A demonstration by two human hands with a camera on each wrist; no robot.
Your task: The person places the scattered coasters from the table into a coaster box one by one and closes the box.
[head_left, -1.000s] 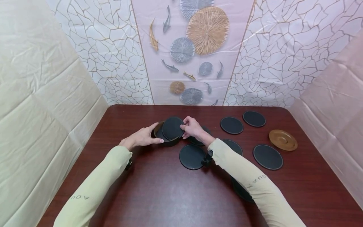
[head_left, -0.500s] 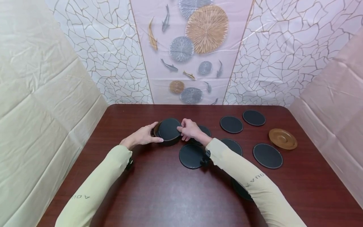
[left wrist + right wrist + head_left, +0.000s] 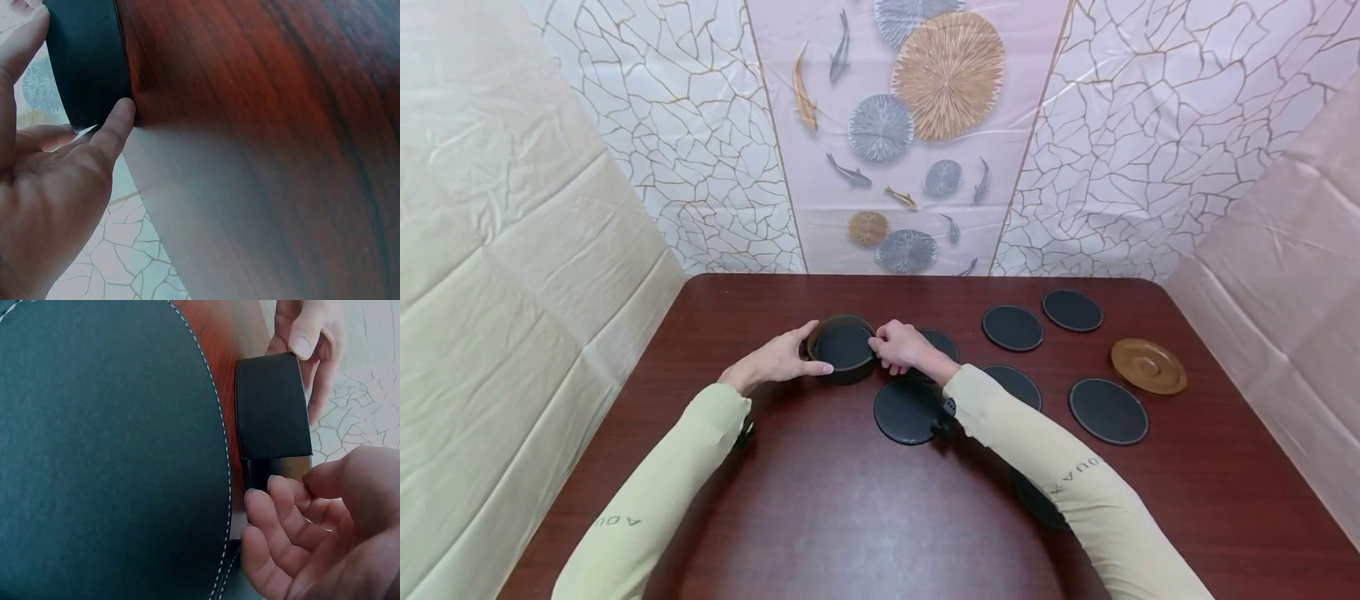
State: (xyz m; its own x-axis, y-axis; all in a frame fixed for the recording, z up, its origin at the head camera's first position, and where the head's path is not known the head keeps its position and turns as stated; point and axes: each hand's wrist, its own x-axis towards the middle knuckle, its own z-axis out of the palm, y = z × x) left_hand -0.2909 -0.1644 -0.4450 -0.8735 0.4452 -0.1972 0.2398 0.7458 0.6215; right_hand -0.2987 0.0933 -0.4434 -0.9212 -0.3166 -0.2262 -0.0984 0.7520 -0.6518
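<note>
A round black coaster holder (image 3: 847, 377) with a brown inner wall stands on the table toward the back. My left hand (image 3: 777, 357) grips its left side, thumb at the front and fingers behind; the left wrist view shows the thumb against the black outer wall (image 3: 87, 62). Inside the holder lies a round black coaster (image 3: 844, 346). At the holder's right side, my right hand (image 3: 904, 347) pinches the coaster's edge, thumb and forefinger at the gap in the wall. The right wrist view shows its other fingers (image 3: 265, 512) curled; the pinched edge is mostly hidden.
Several black coasters lie spread on the dark red table (image 3: 820, 500), one in front of the right hand (image 3: 907, 412) and another far right (image 3: 1108, 412). A brown round lid (image 3: 1148, 367) lies at the right. Patterned sheeting (image 3: 715, 150) hangs behind the table.
My right hand has moved slightly left and lowered the coaster from a tilt over the rim to flat inside the holder. My left hand has stayed on the holder.
</note>
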